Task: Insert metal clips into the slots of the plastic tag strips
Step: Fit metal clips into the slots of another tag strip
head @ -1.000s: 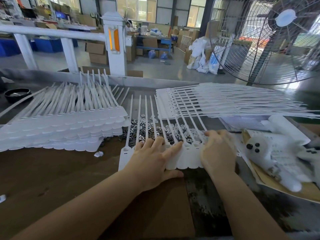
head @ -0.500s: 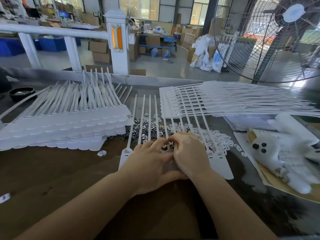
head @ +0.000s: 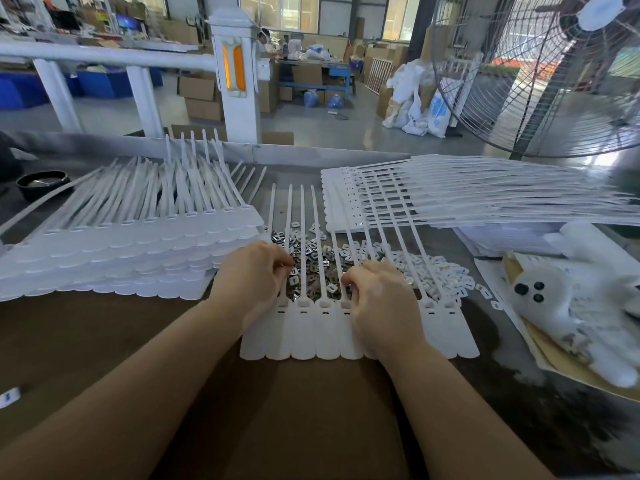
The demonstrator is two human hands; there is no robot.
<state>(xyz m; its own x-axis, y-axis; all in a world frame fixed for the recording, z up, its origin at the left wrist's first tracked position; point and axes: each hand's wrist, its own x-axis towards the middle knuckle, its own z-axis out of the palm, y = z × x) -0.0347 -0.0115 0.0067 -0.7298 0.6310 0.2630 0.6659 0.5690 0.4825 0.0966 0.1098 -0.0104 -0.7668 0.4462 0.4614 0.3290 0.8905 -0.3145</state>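
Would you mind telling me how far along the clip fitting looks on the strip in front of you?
Done: none visibly; the slots I can see on the front strip look unfilled. In hand: left hand and right hand curl at the clip pile; whether either holds a clip is hidden. Left: this strip and apparently the left stack.

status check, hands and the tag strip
Left hand and right hand curled over clip pile; contents of either grip hidden. Tag strip flat, visible slots empty. Nothing blocking.

left hand (head: 252, 282) bare | right hand (head: 384, 303) bare | forearms unsleeved, no rings
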